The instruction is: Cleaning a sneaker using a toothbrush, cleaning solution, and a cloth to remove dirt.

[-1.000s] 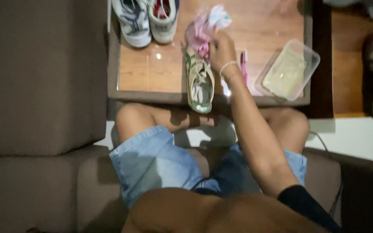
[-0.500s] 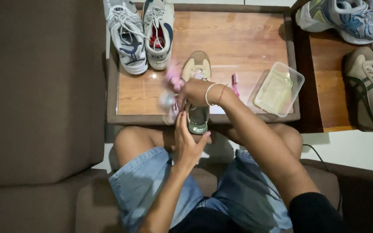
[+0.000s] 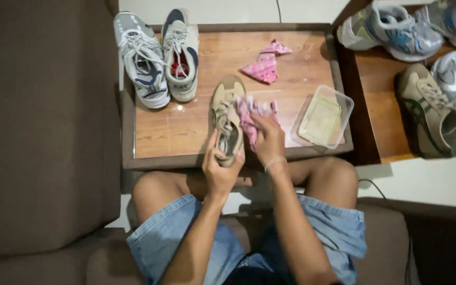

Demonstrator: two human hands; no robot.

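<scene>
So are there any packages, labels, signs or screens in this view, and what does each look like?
No signs or screens.
Clear plastic container: right part of the wooden table, rectangular, rounded corners, yellowish inside.
Labels: only small marks on shoes, such as a red insole patch inside the grey sneaker at the table's far left.
Tan shoe: held by the left hand; the right hand presses a pink cloth on it.

Sneakers: six are showing — three on the wooden table [image 3: 186,126], three on the side table [image 3: 376,105]
Pink cloths: two
Clear plastic containers: one
Hands: two
</scene>
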